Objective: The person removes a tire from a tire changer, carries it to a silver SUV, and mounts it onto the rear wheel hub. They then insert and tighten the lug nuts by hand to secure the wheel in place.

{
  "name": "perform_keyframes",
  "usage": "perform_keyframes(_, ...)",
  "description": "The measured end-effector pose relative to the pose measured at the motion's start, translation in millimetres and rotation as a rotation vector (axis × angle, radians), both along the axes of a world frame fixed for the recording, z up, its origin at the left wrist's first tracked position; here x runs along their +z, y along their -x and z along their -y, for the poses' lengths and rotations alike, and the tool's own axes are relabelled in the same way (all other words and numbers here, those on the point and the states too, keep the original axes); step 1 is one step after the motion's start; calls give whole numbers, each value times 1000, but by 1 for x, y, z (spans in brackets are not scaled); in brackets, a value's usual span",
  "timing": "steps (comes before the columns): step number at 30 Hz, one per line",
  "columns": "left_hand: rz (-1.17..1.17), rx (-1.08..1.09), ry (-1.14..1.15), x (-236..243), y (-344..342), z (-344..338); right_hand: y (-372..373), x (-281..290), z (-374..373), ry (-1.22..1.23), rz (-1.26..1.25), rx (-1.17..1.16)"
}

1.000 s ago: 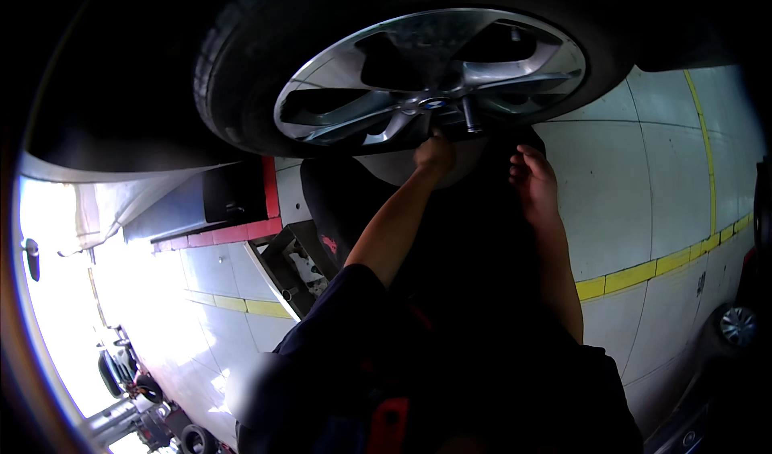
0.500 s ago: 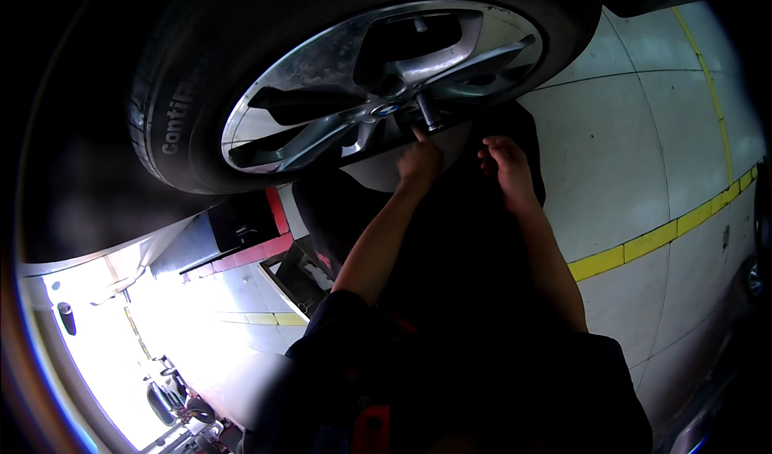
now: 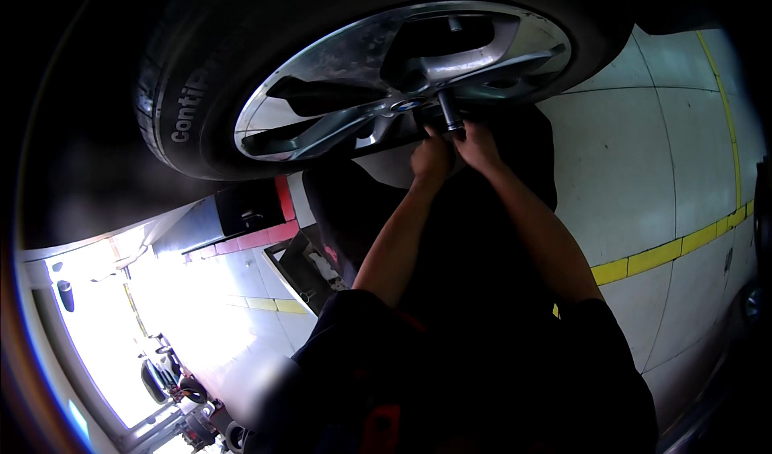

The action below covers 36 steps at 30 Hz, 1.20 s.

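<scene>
A car wheel (image 3: 338, 56) with a silver alloy rim and black tyre fills the upper part of the view. From its hub area a short, cylindrical metal socket (image 3: 449, 111) sticks out toward me. My right hand (image 3: 479, 147) has its fingers closed at the socket's near end. Just left of it, my left hand (image 3: 433, 160) is curled, with a finger raised close to the socket and the rim's lower edge. Shadow hides what the left fingers hold, if anything. The two hands are nearly touching.
An open metal tray (image 3: 301, 265) with small items stands on the floor to the left, near a red-edged strip (image 3: 283, 199). Pale floor tiles (image 3: 615, 156) with a yellow line (image 3: 655, 258) lie to the right. Strong light comes from a doorway (image 3: 104, 333) at lower left.
My right hand has moved up and left from beside the wheel to the socket's end. The left hand stays close below the hub. The view has shifted slightly.
</scene>
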State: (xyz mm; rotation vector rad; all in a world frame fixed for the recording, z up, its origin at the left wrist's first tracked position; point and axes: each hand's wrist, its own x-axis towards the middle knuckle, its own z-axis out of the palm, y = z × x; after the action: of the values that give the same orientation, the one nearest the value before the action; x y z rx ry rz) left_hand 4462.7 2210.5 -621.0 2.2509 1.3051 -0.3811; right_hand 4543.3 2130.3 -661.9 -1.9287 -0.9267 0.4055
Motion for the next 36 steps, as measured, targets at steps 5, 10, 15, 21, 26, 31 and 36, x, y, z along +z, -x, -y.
perform_keyframes(5, -9, -136, 40, 14, 12, -11, -7, -12, -31, 65, 61, 71)
perform_keyframes(10, 196, -395, 115, 61, 67, -12, -10, -45, -57, 65, -71, 73)
perform_keyframes(15, 453, -41, -29, 113, 175, -19, -10, -69, -94, -103, 570, -4)
perform_keyframes(21, 620, 292, -95, 99, 185, -34, -17, -61, -108, 86, 244, 124)
perform_keyframes(26, 254, 58, -158, 92, 167, -20, -22, -83, -108, -23, 1016, -112)
perform_keyframes(31, 367, 60, -122, 98, 171, -18, -29, -101, -105, 91, 709, 96)
perform_keyframes(36, 373, 42, -168, 95, 173, -16, -30, -54, -94, 63, -409, 239)
